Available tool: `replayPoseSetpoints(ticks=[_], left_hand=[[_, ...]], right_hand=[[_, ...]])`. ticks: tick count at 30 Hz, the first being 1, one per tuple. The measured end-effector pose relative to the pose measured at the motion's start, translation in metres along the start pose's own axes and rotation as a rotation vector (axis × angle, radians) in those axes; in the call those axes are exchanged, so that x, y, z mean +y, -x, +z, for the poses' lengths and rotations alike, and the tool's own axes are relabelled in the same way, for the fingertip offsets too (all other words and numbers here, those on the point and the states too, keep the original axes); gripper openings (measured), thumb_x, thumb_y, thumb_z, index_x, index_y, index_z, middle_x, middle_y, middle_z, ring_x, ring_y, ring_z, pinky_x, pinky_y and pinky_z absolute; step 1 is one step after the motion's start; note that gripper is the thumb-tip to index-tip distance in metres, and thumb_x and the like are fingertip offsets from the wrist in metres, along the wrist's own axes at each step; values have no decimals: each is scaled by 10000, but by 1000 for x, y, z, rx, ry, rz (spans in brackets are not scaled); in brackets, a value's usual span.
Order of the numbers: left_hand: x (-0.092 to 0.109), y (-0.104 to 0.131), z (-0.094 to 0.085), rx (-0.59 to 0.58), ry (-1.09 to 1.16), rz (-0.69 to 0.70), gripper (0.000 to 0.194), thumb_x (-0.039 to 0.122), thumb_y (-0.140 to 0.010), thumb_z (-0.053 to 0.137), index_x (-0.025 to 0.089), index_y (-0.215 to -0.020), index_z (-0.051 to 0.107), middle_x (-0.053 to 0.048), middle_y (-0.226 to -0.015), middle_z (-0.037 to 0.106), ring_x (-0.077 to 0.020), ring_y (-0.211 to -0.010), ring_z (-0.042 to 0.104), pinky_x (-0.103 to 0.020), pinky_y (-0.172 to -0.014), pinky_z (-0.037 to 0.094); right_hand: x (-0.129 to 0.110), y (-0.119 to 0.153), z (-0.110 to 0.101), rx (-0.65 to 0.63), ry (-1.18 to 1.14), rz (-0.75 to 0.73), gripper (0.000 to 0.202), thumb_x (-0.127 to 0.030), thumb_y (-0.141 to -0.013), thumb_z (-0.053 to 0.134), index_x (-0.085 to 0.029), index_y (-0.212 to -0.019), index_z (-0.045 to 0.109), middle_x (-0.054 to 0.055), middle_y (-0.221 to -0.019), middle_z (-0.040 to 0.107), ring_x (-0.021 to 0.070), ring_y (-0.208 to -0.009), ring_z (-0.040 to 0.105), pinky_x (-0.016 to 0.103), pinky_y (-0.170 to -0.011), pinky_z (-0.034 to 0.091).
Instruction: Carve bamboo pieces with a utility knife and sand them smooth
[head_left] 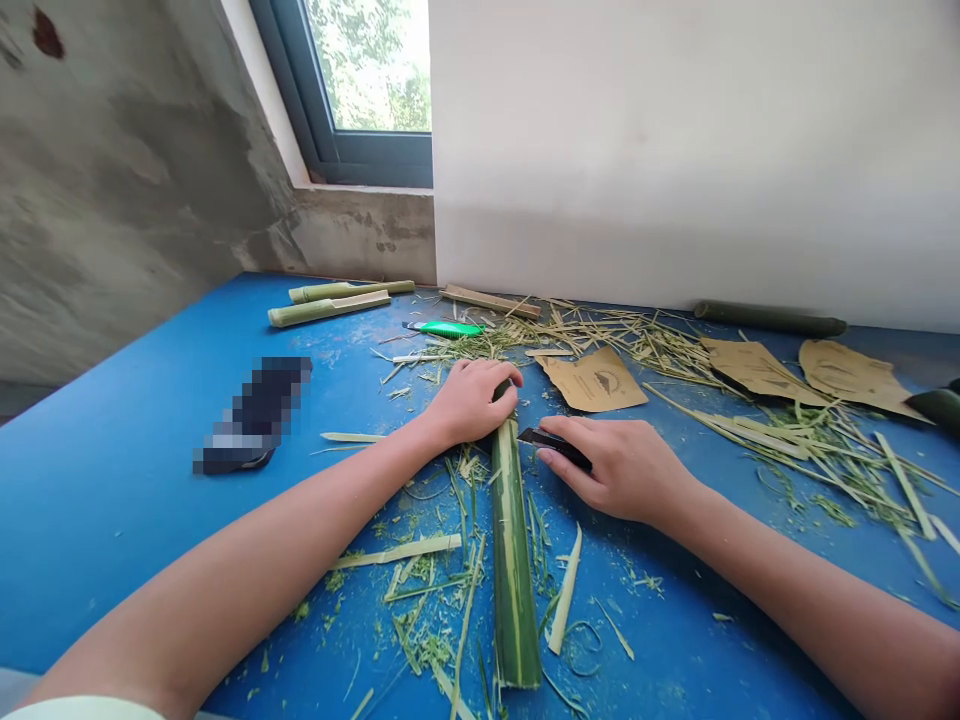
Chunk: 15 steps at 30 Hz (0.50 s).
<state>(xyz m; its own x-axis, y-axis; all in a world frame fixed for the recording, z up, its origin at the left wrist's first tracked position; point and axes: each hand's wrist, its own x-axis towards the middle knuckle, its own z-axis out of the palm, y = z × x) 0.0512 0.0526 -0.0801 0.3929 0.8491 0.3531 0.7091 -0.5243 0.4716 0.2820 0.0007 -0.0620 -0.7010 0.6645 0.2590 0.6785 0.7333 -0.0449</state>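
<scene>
A green bamboo piece (514, 570) lies lengthwise in front of me, with pale strips where its skin is shaved off. My left hand (474, 400) is wrapped over its far end, which is mostly hidden under the fingers. In my right hand (622, 465) is a black utility knife (564, 448), held between thumb and fingers. Its blade points left, close beside the bamboo's upper part; whether it touches I cannot tell. Thin shavings and a pale bamboo strip (566, 590) lie around the piece.
On the blue table (150, 400), a pixelated dark object (259, 410) lies left. Behind are cut bamboo pieces (330, 308), a green knife (450, 329) and a heap of shavings (622, 335). Brown paper packets (596, 380) and a dark bamboo tube (769, 318) sit toward the right.
</scene>
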Motion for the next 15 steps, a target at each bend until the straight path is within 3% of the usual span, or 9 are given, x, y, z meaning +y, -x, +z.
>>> replayPoseSetpoints(ticks=[4,7,15], left_hand=[[-5,-1,0,29,133,-41,205,230,-904,504,225,-985,693,-10,-929,752,-189,-892,667,-323,-866,490],[-7,-2,1,27,215,-73,199,225,-879,524,213,-980,695,1,-861,735,-164,-782,651,-280,-731,482],[-3,-6,3,8,133,-82,213,225,-869,523,212,-966,712,-33,-979,727,-195,-906,649,-314,-856,514]], right_hand=[[1,-2,2,1,11,59,361,-446,-1059,427,-210,-1226,645,67,-1054,786,226,-801,728,318,-600,379],[0,-3,2,-7,13,67,369,-451,-1060,426,-208,-1239,639,75,-1080,782,230,-811,728,322,-601,386],[-11,-10,4,-54,15,37,361,-463,-1067,417,-223,-1239,624,64,-1052,774,220,-836,713,311,-619,360]])
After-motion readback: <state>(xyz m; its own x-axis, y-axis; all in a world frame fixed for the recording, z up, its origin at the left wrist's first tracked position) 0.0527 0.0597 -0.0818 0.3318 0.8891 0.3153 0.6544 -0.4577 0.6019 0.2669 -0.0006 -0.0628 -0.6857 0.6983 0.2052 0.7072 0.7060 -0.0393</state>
